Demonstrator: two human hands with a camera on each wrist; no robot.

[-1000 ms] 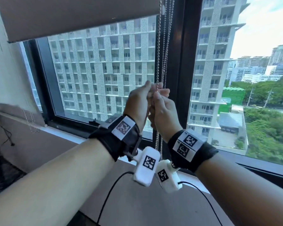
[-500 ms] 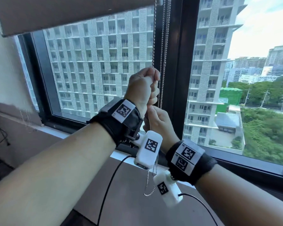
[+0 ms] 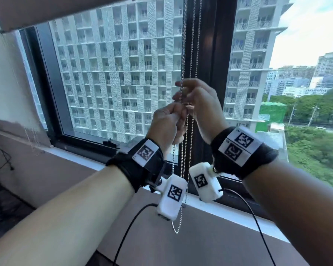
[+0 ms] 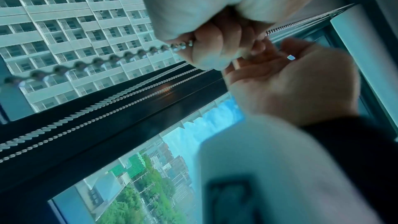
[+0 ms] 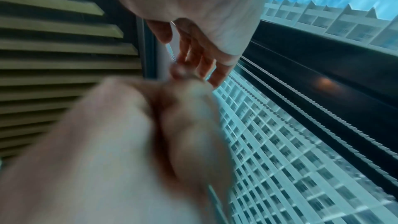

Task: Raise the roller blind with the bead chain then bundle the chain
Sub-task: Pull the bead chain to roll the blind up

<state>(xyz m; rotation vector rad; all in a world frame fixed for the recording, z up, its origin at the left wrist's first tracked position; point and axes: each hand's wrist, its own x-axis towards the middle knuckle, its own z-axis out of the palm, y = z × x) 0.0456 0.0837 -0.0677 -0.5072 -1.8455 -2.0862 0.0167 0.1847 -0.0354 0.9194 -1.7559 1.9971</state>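
Head view: the roller blind (image 3: pixel 46 10) is now nearly out at upper left; the bead chain (image 3: pixel 183 54) is gripped mid-frame by the fisted left hand (image 3: pixel 166 125), the right hand (image 3: pixel 202 104) pinching above. Left wrist view: the fist is closed on beads. Right wrist view: blurred. Bundling looks next.

No readable text anywhere; the wrist bands (image 3: pixel 238 145) carry only square coded markers.

Bright daylight through window (image 3: pixel 113 73); wide-angle edge bending; wrist views blue-tinted, foreground blurred
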